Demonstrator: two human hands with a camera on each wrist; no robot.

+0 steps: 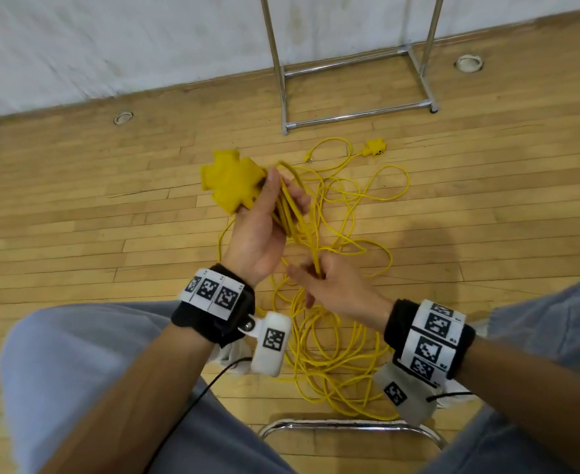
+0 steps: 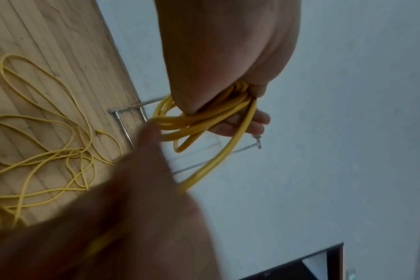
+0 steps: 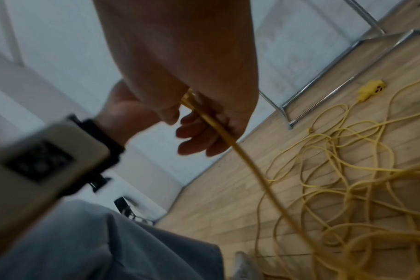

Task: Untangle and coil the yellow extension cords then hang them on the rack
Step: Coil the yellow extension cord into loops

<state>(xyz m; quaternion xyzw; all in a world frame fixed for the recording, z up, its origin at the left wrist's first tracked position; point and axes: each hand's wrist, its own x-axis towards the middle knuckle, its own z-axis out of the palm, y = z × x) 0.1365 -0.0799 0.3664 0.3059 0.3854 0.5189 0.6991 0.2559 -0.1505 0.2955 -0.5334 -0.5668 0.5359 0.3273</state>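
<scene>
My left hand (image 1: 278, 196) is raised over the floor and grips several loops of yellow cord (image 1: 290, 213) together with the cord's big yellow multi-outlet head (image 1: 230, 181). The left wrist view shows the same loops (image 2: 199, 119) bunched under the palm. Just below, my right hand (image 1: 317, 273) pinches one strand that runs up into the loops; in the right wrist view that strand (image 3: 228, 136) passes between the fingers (image 3: 199, 136). The loose rest of the cords lies tangled on the floor (image 1: 333, 343). A second small outlet head (image 1: 375, 147) and a plug (image 1: 309, 159) lie near the rack (image 1: 357, 114).
The chrome rack's base stands on the wood floor against the white wall (image 1: 110, 46), beyond the tangle. My grey-trousered knees (image 1: 76, 354) flank the cords. A chrome bar (image 1: 350, 425) lies at the near edge. Two round floor sockets (image 1: 123, 117) sit along the wall.
</scene>
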